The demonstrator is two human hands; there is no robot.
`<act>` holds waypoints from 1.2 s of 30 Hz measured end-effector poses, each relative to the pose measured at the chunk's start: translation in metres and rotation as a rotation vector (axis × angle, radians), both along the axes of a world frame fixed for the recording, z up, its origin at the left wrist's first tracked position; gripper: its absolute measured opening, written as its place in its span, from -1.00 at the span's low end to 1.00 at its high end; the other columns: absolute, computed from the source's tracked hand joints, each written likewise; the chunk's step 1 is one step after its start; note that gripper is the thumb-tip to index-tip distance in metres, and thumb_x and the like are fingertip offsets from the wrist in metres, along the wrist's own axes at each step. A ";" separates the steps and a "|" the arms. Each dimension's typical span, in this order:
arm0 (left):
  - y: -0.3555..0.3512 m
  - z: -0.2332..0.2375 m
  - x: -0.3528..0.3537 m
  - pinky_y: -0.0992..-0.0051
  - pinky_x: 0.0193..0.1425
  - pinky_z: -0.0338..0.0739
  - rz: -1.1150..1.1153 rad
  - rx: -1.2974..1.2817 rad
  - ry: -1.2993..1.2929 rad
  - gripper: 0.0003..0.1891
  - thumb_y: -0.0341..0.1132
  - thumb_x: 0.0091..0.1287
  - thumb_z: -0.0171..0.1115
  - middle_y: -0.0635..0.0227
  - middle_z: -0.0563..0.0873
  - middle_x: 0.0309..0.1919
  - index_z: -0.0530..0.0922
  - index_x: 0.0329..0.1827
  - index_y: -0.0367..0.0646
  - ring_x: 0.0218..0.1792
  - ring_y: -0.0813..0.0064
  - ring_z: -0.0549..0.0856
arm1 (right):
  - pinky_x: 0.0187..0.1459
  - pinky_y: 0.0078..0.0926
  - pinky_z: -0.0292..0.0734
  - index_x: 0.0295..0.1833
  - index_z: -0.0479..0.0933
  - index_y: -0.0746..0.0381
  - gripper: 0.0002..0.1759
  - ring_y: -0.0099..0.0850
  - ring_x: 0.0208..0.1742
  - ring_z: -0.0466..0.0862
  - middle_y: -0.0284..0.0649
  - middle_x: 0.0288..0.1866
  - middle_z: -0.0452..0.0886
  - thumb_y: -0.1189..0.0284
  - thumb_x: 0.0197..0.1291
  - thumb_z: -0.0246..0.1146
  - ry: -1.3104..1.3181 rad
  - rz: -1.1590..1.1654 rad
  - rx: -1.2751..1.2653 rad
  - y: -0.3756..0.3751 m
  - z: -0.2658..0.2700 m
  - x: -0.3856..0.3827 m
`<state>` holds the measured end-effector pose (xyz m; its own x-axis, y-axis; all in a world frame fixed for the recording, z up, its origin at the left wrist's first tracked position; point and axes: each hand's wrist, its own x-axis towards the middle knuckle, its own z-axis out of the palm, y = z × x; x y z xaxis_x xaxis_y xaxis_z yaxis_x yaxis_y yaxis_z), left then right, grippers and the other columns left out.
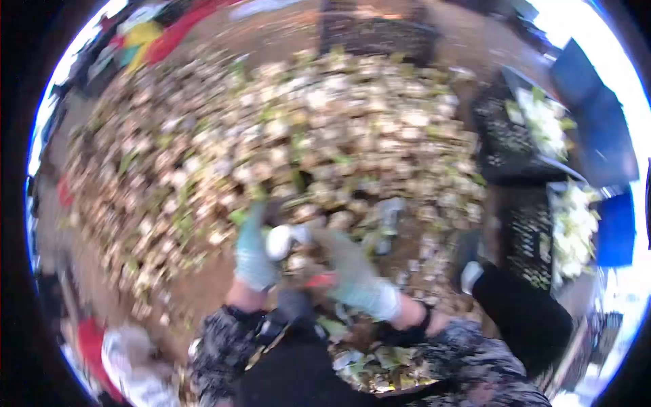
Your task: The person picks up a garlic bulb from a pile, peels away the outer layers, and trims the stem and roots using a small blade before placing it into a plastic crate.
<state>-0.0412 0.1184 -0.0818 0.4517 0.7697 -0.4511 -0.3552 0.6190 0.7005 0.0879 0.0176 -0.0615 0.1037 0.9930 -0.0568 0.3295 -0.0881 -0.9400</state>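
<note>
My left hand [255,252], in a pale green glove, is upright at the near edge of a heap of pale vegetables [325,129]. A smooth white round vegetable [278,242] lies against its inner side and seems to be in its grip. My right hand [356,278], gloved alike, reaches in from the right with its fingers curled toward the white piece. Just below its palm shows a small red thing [321,279], too blurred to name. Motion smears the fingers of both hands, and whatever the right one grips is hidden.
Black crates [529,230] at the right hold pale green-white vegetables [575,230]. Blue bins [616,227] stand behind them. Another dark crate [380,37] sits beyond the heap. My dark-clad leg [522,312] extends at right; leafy scraps [386,366] lie below my arms. A white sack [135,363] is at lower left.
</note>
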 end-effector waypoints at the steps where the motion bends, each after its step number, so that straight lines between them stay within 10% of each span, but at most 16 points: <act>1: -0.014 0.014 0.017 0.50 0.00 0.45 0.068 -0.005 0.038 -0.55 -0.01 0.32 -0.01 0.34 0.57 -0.18 0.44 0.03 -0.22 -0.17 0.49 0.58 | 0.09 -0.29 0.36 0.31 0.12 0.24 -0.20 -0.08 0.14 0.44 0.11 0.18 0.35 0.27 -0.02 0.30 -0.340 -0.095 0.254 -0.007 -0.042 -0.008; 5: -0.022 0.019 0.030 0.48 0.07 0.44 -0.183 0.582 0.260 -0.59 -0.12 0.36 -0.02 0.26 0.58 -0.05 0.47 0.07 -0.27 -0.07 0.48 0.56 | 0.04 -0.46 0.36 0.26 0.19 0.27 -0.46 -0.35 0.04 0.44 -0.10 0.10 0.44 0.48 0.15 0.12 0.716 -0.161 0.025 -0.008 -0.041 -0.002; 7: -0.017 0.036 0.024 0.51 0.09 0.42 -0.208 0.418 0.158 -0.63 -0.19 0.34 0.02 0.25 0.59 -0.04 0.47 0.06 -0.29 -0.07 0.47 0.56 | -0.04 -0.56 0.38 0.12 0.36 0.25 -0.62 -0.44 -0.04 0.49 -0.20 -0.01 0.52 0.52 0.15 0.10 -0.153 -0.266 0.051 -0.031 -0.106 0.014; 9: -0.012 0.037 0.007 0.52 0.06 0.43 -0.124 0.741 0.249 -0.66 -0.27 0.31 0.07 0.25 0.59 -0.02 0.47 0.06 -0.29 -0.06 0.51 0.55 | -0.17 -0.45 0.49 -0.03 0.47 0.28 -0.66 -0.37 -0.19 0.57 -0.21 -0.20 0.59 0.37 0.08 0.17 1.610 0.028 -0.167 -0.077 -0.059 0.087; 10: -0.018 0.035 -0.006 0.51 0.03 0.43 -0.059 0.634 0.260 -0.66 -0.24 0.32 0.02 0.30 0.60 -0.08 0.48 0.05 -0.28 -0.10 0.52 0.56 | -0.24 -0.37 0.53 -0.06 0.45 0.33 -0.58 -0.34 -0.17 0.58 -0.15 -0.19 0.58 0.28 0.02 0.23 1.059 -0.370 -0.070 -0.064 -0.007 0.085; 14: -0.027 -0.059 -0.090 0.57 -0.21 0.48 0.037 0.236 0.484 -0.73 -0.27 0.24 0.13 0.42 0.67 -0.36 0.58 -0.10 -0.27 -0.35 0.59 0.59 | 0.09 -0.30 0.41 -0.09 0.45 0.31 -0.60 -0.27 -0.05 0.53 -0.14 -0.07 0.53 0.40 -0.08 0.33 1.046 -0.692 0.288 -0.104 -0.012 0.203; 16: -0.042 -0.082 -0.125 0.61 -0.28 0.49 0.086 0.121 0.765 -0.74 -0.27 0.16 0.23 0.40 0.68 -0.36 0.61 -0.15 -0.24 -0.40 0.61 0.59 | 0.09 -0.35 0.37 -0.09 0.47 0.26 -0.65 -0.27 -0.10 0.53 -0.19 -0.15 0.56 0.40 -0.03 0.30 1.097 -0.396 0.257 -0.124 -0.010 0.272; 19: -0.042 -0.099 -0.177 0.57 -0.23 0.50 0.100 0.151 0.984 -0.69 -0.26 0.11 0.24 0.28 0.69 -0.32 0.60 -0.13 -0.25 -0.34 0.54 0.63 | 0.06 -0.47 0.33 0.09 0.38 0.29 -0.67 -0.45 -0.06 0.46 -0.28 -0.04 0.50 0.39 0.25 0.04 0.393 -0.293 0.361 -0.169 -0.024 0.422; 20: -0.038 -0.113 -0.193 0.51 -0.18 0.52 0.095 0.229 1.095 -0.66 -0.26 0.10 0.22 0.20 0.70 -0.32 0.58 -0.10 -0.27 -0.30 0.45 0.66 | 0.03 -0.42 0.33 0.15 0.31 0.30 -0.61 -0.45 -0.03 0.45 -0.23 0.00 0.47 0.33 0.29 0.02 0.709 -0.954 0.319 -0.179 -0.007 0.450; 22: -0.021 -0.150 -0.217 0.47 -0.14 0.52 0.131 0.284 1.254 -0.60 -0.21 0.07 0.23 0.13 0.68 -0.28 0.57 -0.07 -0.27 -0.25 0.36 0.66 | -0.08 -0.68 0.44 0.16 0.29 0.33 -0.51 -0.48 -0.14 0.48 -0.22 -0.17 0.47 0.38 0.14 0.18 -0.612 -1.092 0.114 -0.205 0.037 0.456; 24: 0.009 -0.136 -0.212 0.33 0.06 0.45 0.089 0.276 1.530 -0.44 -0.06 -0.02 0.27 -0.04 0.61 -0.12 0.52 0.01 -0.23 -0.05 0.12 0.59 | -0.10 -0.65 0.42 0.14 0.30 0.32 -0.56 -0.48 -0.16 0.47 -0.24 -0.20 0.50 0.45 0.15 0.14 -0.561 -1.010 -0.078 -0.287 0.043 0.548; 29: 0.072 -0.182 -0.191 0.23 0.12 0.35 0.296 0.549 1.711 -0.47 -0.05 -0.03 0.27 -0.09 0.54 -0.05 0.53 0.00 -0.15 0.09 0.07 0.47 | -0.12 -0.55 0.42 0.10 0.36 0.26 -0.63 -0.43 -0.17 0.49 -0.22 -0.19 0.50 0.36 0.20 0.07 -0.536 -1.043 -0.038 -0.279 0.024 0.549; 32: 0.100 -0.218 -0.183 0.22 -0.25 0.46 0.344 0.574 1.261 -0.67 -0.10 0.01 0.25 -0.02 0.63 -0.36 0.60 -0.31 -0.19 -0.23 0.17 0.63 | -0.14 -0.50 0.41 0.08 0.40 0.22 -0.65 -0.39 -0.17 0.50 -0.21 -0.18 0.51 0.30 0.23 0.03 -0.300 -0.901 0.063 -0.240 -0.005 0.496; 34: 0.089 -0.132 -0.152 0.30 -0.49 0.45 0.353 0.456 1.213 -0.73 -0.16 0.03 0.24 0.17 0.63 -0.66 0.62 -0.58 -0.21 -0.57 0.26 0.64 | -0.15 -0.46 0.41 0.06 0.42 0.19 -0.66 -0.37 -0.18 0.51 -0.20 -0.18 0.51 0.26 0.26 0.01 0.173 -0.527 0.196 -0.193 -0.032 0.449; 35: 0.086 -0.101 -0.143 0.33 -0.49 0.47 0.339 0.478 1.242 -0.73 -0.16 0.08 0.22 0.20 0.65 -0.63 0.63 -0.57 -0.20 -0.60 0.34 0.63 | -0.09 -0.48 0.41 0.06 0.43 0.25 -0.65 -0.38 -0.11 0.52 -0.14 -0.12 0.52 0.33 0.19 0.04 -0.307 -0.377 -0.059 -0.146 0.002 0.356; 36: 0.107 -0.183 -0.167 0.41 -0.49 0.50 0.313 0.508 1.061 -0.68 -0.08 0.11 0.24 0.22 0.66 -0.60 0.65 -0.50 -0.20 -0.62 0.42 0.61 | -0.03 -0.51 0.41 0.05 0.43 0.32 -0.63 -0.38 -0.04 0.53 -0.09 -0.06 0.53 0.40 0.13 0.08 -0.798 -0.171 -0.238 -0.098 0.037 0.263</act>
